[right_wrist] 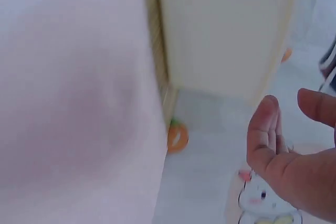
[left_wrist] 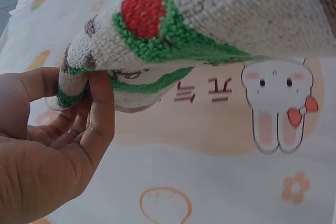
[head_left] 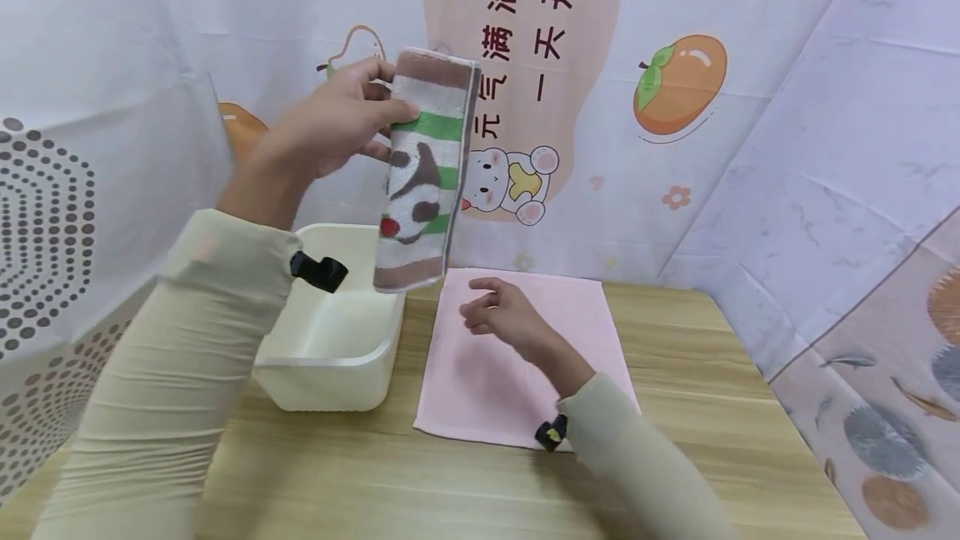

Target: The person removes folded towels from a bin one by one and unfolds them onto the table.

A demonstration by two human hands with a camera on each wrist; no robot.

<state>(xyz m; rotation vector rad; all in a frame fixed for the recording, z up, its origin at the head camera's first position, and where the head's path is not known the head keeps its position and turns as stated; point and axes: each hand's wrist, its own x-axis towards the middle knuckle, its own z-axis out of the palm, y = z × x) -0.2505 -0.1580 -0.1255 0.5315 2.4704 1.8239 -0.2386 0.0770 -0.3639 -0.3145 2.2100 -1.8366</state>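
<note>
My left hand (head_left: pixel 348 119) pinches a folded striped towel (head_left: pixel 422 182) by its left edge, thumb in front and fingers behind. Brown, white and green bands cross the towel, with a panda and a red patch on it. It hangs in the air above the right side of a white plastic bin (head_left: pixel 330 382). In the left wrist view the towel (left_wrist: pixel 210 19) bends over the left hand (left_wrist: pixel 58 140). My right hand (head_left: pixel 510 319) hovers over a pink towel (head_left: pixel 555 315) spread flat on the table, its fingers loosely bent with nothing held. In the right wrist view the right hand (right_wrist: pixel 294 161) shows thumb and fingers apart.
The wooden table (head_left: pixel 675 407) carries the bin at left and the pink towel at centre. A printed curtain (head_left: pixel 600 190) with fruit and bunny drawings stands behind the table. Patterned cloth (head_left: pixel 862 390) closes off the right side, dotted cloth (head_left: pixel 45 232) the left.
</note>
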